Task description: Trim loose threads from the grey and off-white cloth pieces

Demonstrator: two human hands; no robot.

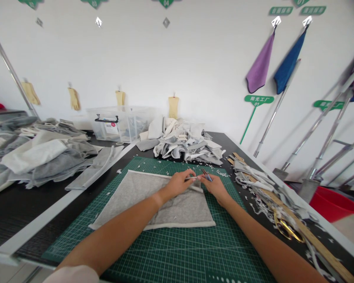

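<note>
Left hand (177, 184) closed, fingers pinching top edge of grey cloth (153, 204). Right hand (214, 186) closed on small blue-handled tool (207, 175). Cloth lies flat on green cutting mat (165, 243), 12 o'clock. Gold scissors (286, 232) beside wooden ruler (318, 239), among white scraps, 2 o'clock. Big heap of cloth bits (185, 141) past mat, 12 o'clock. Cloth stack (38, 157), 10 o'clock.

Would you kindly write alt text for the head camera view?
The left hand and right hand meet at the top edge of a grey fabric square on a green cutting mat, the right holding a small blue-handled tool. Gold-handled scissors lie to the right; grey fabric heaps lie beyond.
</note>
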